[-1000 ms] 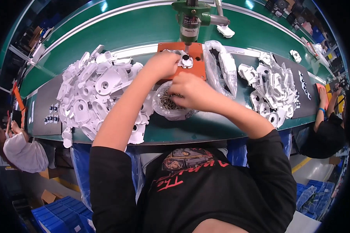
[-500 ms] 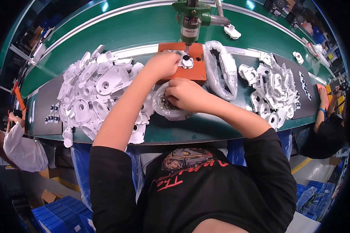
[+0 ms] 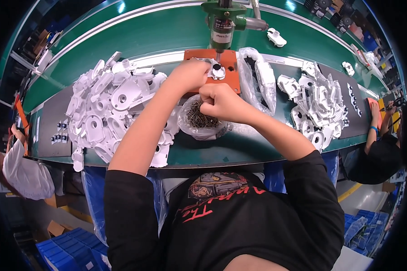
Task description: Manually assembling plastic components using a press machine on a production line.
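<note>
My left hand (image 3: 193,74) is closed on the left side of a white plastic part (image 3: 218,73), which lies on an orange fixture block (image 3: 231,84) and has a black round piece on it. Right above the part stands the tip of a green screwdriving machine (image 3: 221,31). With its fingers curled together, my right hand (image 3: 224,102) hovers between the block and a plastic-lined container of screws (image 3: 199,118); whatever it pinches is hidden. The fingertips of my left hand are partly out of sight.
A large heap of white plastic parts (image 3: 95,126) lies left, a smaller heap (image 3: 319,106) right. A clear bag of black pieces (image 3: 257,81) is beside the block. White parts (image 3: 276,37) sit on the green belt (image 3: 167,34) behind. Co-workers (image 3: 27,169) are at both sides.
My right hand has come up out of the screws toward the block, its fingers closed. My left hand stays on the white part. White parts on the belt have shifted slightly right.
</note>
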Demonstrator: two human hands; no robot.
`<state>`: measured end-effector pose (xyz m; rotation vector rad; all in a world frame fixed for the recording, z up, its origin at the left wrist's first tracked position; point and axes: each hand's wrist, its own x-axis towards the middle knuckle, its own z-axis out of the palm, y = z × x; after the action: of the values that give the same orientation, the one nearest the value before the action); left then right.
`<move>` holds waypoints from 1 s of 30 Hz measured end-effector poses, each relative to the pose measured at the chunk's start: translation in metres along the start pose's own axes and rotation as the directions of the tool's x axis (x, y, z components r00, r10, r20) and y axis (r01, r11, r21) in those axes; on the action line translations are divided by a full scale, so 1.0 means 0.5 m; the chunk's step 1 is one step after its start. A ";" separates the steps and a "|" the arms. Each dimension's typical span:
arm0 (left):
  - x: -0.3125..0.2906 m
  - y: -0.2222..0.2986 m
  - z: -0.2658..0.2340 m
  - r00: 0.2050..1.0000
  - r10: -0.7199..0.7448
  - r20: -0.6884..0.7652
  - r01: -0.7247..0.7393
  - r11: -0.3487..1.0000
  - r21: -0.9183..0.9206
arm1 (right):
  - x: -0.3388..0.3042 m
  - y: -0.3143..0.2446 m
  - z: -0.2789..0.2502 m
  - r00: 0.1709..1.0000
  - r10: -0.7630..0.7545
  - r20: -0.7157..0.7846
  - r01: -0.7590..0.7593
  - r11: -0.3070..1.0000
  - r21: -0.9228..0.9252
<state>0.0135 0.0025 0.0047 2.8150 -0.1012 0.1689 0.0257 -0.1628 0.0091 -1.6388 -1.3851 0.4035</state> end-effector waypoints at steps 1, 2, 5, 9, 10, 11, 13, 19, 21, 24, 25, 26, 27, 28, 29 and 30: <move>-0.001 0.000 -0.001 1.000 0.001 0.000 -0.001 1.000 -0.001 | 0.001 -0.004 -0.002 0.999 0.010 -0.034 -0.010 1.000 0.010; -0.002 0.004 -0.006 1.000 -0.007 0.018 0.007 1.000 0.000 | 0.000 -0.005 -0.004 0.999 0.010 -0.034 -0.010 1.000 0.011; -0.003 0.014 -0.018 0.999 -0.018 0.045 0.018 1.000 -0.006 | -0.002 -0.001 -0.010 0.997 0.058 -0.052 -0.056 0.998 0.042; -0.005 0.019 -0.022 0.998 -0.031 0.060 0.031 1.000 -0.001 | -0.005 0.017 -0.004 0.998 0.009 -0.058 -0.007 0.999 0.045; -0.004 0.020 -0.025 0.998 -0.030 0.061 0.030 1.000 -0.001 | -0.006 0.018 -0.002 0.998 -0.019 -0.064 0.021 0.999 0.036; -0.005 0.020 -0.028 0.994 -0.033 0.103 0.033 0.999 -0.001 | -0.005 0.015 -0.002 0.998 -0.019 -0.063 0.022 0.999 0.037; -0.006 0.015 -0.023 0.989 -0.037 0.145 0.037 0.999 0.000 | -0.003 0.004 -0.003 0.994 0.085 0.072 -0.076 0.990 -0.118; -0.002 -0.004 0.008 0.999 0.029 -0.039 -0.029 0.999 0.015 | -0.016 0.028 0.029 0.979 -0.153 0.136 0.204 0.714 -0.670; -0.001 -0.005 0.008 0.999 0.016 -0.040 -0.015 1.000 0.020 | -0.015 0.028 0.032 0.982 -0.136 0.134 0.191 0.704 -0.684; -0.001 -0.002 0.008 0.999 -0.001 -0.035 0.001 1.000 0.022 | -0.015 0.024 0.038 0.986 -0.104 0.134 0.169 0.634 -0.755; -0.002 -0.001 0.006 0.999 -0.001 -0.035 0.002 1.000 0.022 | -0.014 0.023 0.038 0.984 -0.098 0.146 0.176 0.625 -0.761; -0.001 0.002 0.002 1.000 -0.002 -0.018 0.003 1.000 0.023 | -0.013 0.023 0.037 0.983 -0.093 0.157 0.180 0.616 -0.767; -0.001 0.003 0.000 1.000 -0.004 -0.001 0.004 1.000 0.023 | -0.011 0.024 0.036 0.984 -0.092 0.156 0.179 0.615 -0.768; -0.001 0.004 0.001 1.000 -0.003 -0.001 0.003 1.000 0.023 | -0.009 0.026 0.034 0.984 -0.076 0.161 0.170 0.655 -0.736; -0.003 0.003 0.003 1.000 -0.003 -0.018 0.003 1.000 0.009 | -0.006 0.028 0.033 0.984 -0.061 0.168 0.163 0.694 -0.702; -0.004 0.002 0.004 0.999 -0.004 -0.035 0.003 1.000 -0.004 | -0.005 0.028 0.030 0.984 -0.062 0.169 0.164 0.694 -0.701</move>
<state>0.0117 0.0009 0.0031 2.8064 -0.0885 0.2162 0.0220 -0.1578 -0.0108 -2.1515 -1.8844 -0.1486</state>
